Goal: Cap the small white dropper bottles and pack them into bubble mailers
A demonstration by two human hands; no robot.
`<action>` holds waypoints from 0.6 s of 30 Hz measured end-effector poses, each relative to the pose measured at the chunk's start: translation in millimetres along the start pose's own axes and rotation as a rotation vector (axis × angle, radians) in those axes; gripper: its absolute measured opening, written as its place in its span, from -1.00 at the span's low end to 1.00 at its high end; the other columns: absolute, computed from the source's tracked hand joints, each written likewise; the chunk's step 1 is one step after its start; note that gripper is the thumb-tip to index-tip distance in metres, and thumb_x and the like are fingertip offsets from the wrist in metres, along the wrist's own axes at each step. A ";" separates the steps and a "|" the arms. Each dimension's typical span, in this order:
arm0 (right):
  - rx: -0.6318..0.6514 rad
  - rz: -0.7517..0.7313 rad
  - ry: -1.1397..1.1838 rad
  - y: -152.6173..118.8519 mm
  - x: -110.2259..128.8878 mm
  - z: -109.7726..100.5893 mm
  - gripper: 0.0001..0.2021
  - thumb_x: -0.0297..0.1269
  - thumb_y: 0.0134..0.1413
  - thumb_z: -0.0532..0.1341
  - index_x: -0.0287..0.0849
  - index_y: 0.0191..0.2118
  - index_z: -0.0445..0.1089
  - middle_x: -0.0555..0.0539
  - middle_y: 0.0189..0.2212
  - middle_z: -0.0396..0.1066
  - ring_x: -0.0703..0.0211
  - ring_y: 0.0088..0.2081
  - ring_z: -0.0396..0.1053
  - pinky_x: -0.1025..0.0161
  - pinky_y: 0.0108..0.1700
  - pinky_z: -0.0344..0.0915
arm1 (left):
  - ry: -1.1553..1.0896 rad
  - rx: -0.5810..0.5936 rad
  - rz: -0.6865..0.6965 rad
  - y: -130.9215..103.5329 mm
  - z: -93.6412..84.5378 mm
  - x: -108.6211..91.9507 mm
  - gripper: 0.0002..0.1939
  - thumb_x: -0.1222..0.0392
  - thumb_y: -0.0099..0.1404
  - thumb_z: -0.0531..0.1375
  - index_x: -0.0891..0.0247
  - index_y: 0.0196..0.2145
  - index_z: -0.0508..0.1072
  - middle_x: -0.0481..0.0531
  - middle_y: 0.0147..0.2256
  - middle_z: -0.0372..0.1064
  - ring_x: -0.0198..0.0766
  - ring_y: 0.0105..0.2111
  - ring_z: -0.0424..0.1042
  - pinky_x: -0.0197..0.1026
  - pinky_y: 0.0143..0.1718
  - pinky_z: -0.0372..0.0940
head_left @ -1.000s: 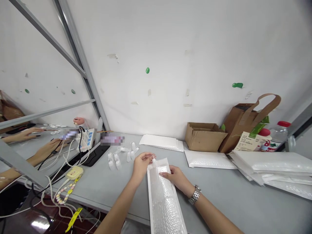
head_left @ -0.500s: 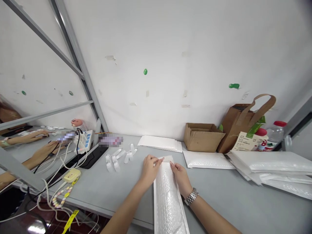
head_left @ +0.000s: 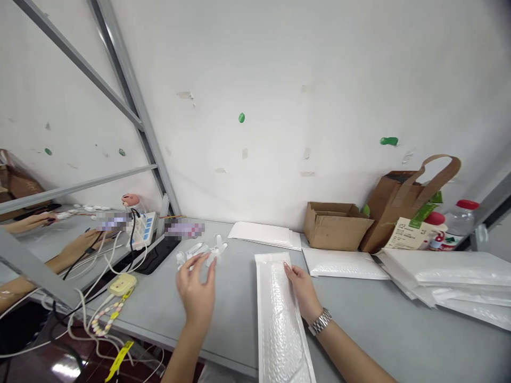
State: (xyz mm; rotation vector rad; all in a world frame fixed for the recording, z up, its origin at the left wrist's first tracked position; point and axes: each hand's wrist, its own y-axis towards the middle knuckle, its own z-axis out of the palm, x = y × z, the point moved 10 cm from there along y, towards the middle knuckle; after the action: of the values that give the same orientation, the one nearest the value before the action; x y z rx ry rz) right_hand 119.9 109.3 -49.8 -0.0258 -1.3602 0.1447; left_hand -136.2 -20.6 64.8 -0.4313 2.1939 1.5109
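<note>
My right hand point(head_left: 303, 291), with a metal watch on its wrist, pinches the right edge of a white bubble mailer point(head_left: 278, 314) near its top end. The mailer stretches from the table down past the bottom of the picture. My left hand point(head_left: 196, 291) is off the mailer, over the small clear-white plastic pieces point(head_left: 217, 249) on the table. Its fingers are spread and curved, the tips right at the nearest pieces. Part of that group is hidden behind the fingers.
Flat white mailers point(head_left: 263, 234) lie by the wall, with another bubble mailer point(head_left: 345, 263) and a stack of mailers point(head_left: 459, 271) to the right. Behind stand a cardboard box point(head_left: 335, 229) and a paper bag point(head_left: 385, 213). Left, past a metal frame point(head_left: 139, 114), are cables and another person's arms point(head_left: 74, 251).
My left hand has let go of the mailer's top end and moved left to the plastic pieces. My right hand keeps its hold on the mailer's edge. The view has shifted slightly.
</note>
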 end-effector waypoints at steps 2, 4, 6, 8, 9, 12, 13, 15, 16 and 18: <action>-0.003 0.005 -0.019 0.1 -1.4 0.2 -0.57 0.10 -0.29 0.28 -0.18 -0.63 0.19 0.07 -0.65 0.17 0.26 -0.54 0.10 0.32 -0.48 0.07 | 0.157 -0.050 -0.031 3.6 -14.5 21.5 -0.73 0.05 0.18 0.14 0.26 -0.24 0.47 0.12 -0.24 0.30 -0.09 -0.16 0.29 0.03 -0.01 0.13; 0.001 0.007 -0.034 -0.1 -2.3 1.8 -0.56 0.10 -0.28 0.28 -0.17 -0.64 0.18 0.08 -0.66 0.15 0.27 -0.55 0.08 0.32 -0.49 0.06 | 0.272 -0.018 -0.047 4.0 -16.0 37.5 -0.71 0.03 0.16 0.15 0.26 -0.25 0.48 0.13 -0.26 0.29 -0.07 -0.18 0.29 0.03 -0.04 0.14; 0.005 0.003 -0.045 -0.3 -2.4 3.0 -0.56 0.11 -0.29 0.28 -0.17 -0.65 0.16 0.09 -0.67 0.12 0.28 -0.56 0.07 0.33 -0.50 0.04 | 0.341 0.015 -0.048 2.6 -13.1 47.3 -0.69 0.01 0.16 0.15 0.27 -0.25 0.48 0.14 -0.27 0.29 -0.05 -0.19 0.28 0.01 -0.09 0.16; 0.005 -0.005 -0.055 -0.1 -1.8 3.0 -0.55 0.12 -0.30 0.27 -0.16 -0.66 0.13 0.10 -0.69 0.09 0.29 -0.58 0.05 0.33 -0.52 0.03 | 0.379 0.024 -0.048 2.1 -10.5 52.4 -0.67 0.00 0.18 0.13 0.28 -0.24 0.48 0.15 -0.29 0.30 -0.05 -0.21 0.28 -0.01 -0.12 0.16; 0.007 -0.008 -0.058 0.0 -1.4 3.0 -0.54 0.13 -0.30 0.27 -0.15 -0.66 0.12 0.11 -0.69 0.09 0.29 -0.58 0.04 0.33 -0.52 0.02 | 0.390 0.022 -0.052 2.5 -9.6 54.2 -0.66 -0.01 0.18 0.12 0.29 -0.22 0.48 0.16 -0.29 0.30 -0.04 -0.21 0.28 -0.02 -0.14 0.16; 0.013 -0.008 -0.069 0.3 -0.8 2.7 -0.54 0.15 -0.30 0.26 -0.16 -0.65 0.15 0.10 -0.69 0.12 0.28 -0.58 0.06 0.33 -0.51 0.04 | 0.407 0.031 -0.080 6.4 -7.6 59.3 -0.61 -0.01 0.19 0.10 0.31 -0.15 0.45 0.18 -0.29 0.31 -0.03 -0.22 0.26 -0.04 -0.15 0.15; 0.013 -0.005 -0.072 0.2 -0.8 2.6 -0.54 0.15 -0.30 0.26 -0.16 -0.65 0.16 0.09 -0.68 0.13 0.28 -0.57 0.07 0.33 -0.50 0.05 | 0.406 0.035 -0.090 7.9 -7.2 61.1 -0.60 -0.01 0.19 0.10 0.32 -0.14 0.44 0.18 -0.29 0.31 -0.03 -0.21 0.26 -0.04 -0.15 0.15; 0.011 0.002 -0.075 -0.4 -1.1 2.4 -0.54 0.16 -0.30 0.27 -0.17 -0.65 0.18 0.09 -0.68 0.15 0.27 -0.57 0.09 0.33 -0.50 0.06 | 0.396 0.038 -0.098 9.9 -6.6 64.1 -0.61 -0.01 0.19 0.09 0.31 -0.16 0.45 0.18 -0.28 0.32 -0.03 -0.21 0.26 -0.04 -0.15 0.14; 0.013 0.005 -0.075 -0.7 -1.2 2.7 -0.54 0.15 -0.30 0.27 -0.17 -0.65 0.19 0.08 -0.68 0.17 0.27 -0.57 0.10 0.32 -0.50 0.07 | 0.382 0.041 -0.094 10.2 -5.8 65.1 -0.64 0.00 0.19 0.09 0.30 -0.19 0.46 0.17 -0.27 0.32 -0.03 -0.20 0.26 -0.04 -0.14 0.13; 0.025 0.010 -0.073 -1.4 -1.5 4.3 -0.55 0.14 -0.28 0.27 -0.19 -0.63 0.23 0.06 -0.66 0.20 0.25 -0.56 0.13 0.32 -0.48 0.08 | 0.343 0.051 -0.080 9.0 -2.9 66.5 -0.70 0.03 0.19 0.09 0.27 -0.28 0.49 0.15 -0.27 0.32 -0.04 -0.20 0.26 -0.04 -0.12 0.12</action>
State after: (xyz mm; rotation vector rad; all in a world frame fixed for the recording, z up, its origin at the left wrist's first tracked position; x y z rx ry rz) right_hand 115.6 107.5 -50.2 -0.0066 -1.4307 0.1723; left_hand -197.9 -20.7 38.4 -0.8032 2.4310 1.4197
